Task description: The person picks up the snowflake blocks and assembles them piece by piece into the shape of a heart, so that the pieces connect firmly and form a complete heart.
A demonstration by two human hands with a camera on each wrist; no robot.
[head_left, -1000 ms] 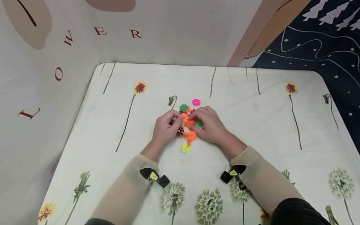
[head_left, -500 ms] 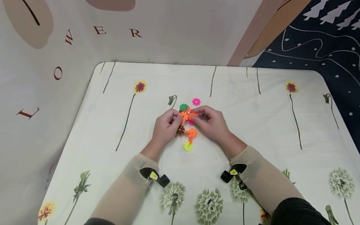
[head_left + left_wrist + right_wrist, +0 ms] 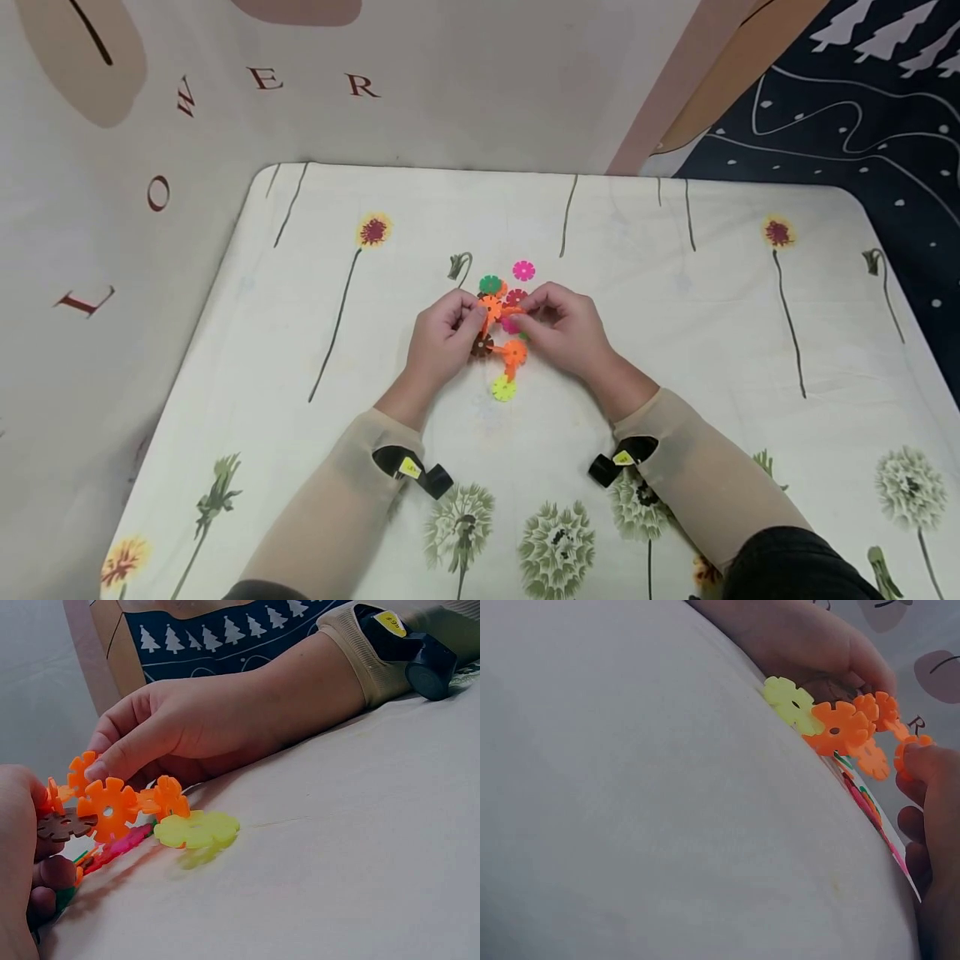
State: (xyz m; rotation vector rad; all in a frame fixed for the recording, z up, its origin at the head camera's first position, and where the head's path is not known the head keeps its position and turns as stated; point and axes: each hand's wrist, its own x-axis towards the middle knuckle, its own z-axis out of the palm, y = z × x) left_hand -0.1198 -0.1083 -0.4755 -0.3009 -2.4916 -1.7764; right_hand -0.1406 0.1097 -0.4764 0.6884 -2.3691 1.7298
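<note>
My left hand (image 3: 444, 337) grips a chain of interlocking snowflake discs near the table's middle. In the chain are several orange discs (image 3: 109, 810), a brown disc (image 3: 67, 824) and a yellow disc (image 3: 196, 829) at the near end. Between thumb and fingertips, my right hand (image 3: 566, 329) pinches an orange disc (image 3: 79, 774) at the chain's far side, next to the left fingertips. That disc is seen nearly edge-on in the head view. Below the hands lie loose discs, among them a green disc (image 3: 490, 284) and a red disc (image 3: 517, 297), partly covered.
A bright pink disc (image 3: 523, 270) lies just beyond the loose group. The white tablecloth (image 3: 675, 317) has printed flowers and stems. Behind the table hangs a pale lettered cloth (image 3: 480, 100), with dark tree-patterned fabric (image 3: 825, 125) at the right.
The right hand has lifted an orange disc from the loose group to the chain and tilted it edge-on. The yellow end of the chain has swung slightly right and away from me.
</note>
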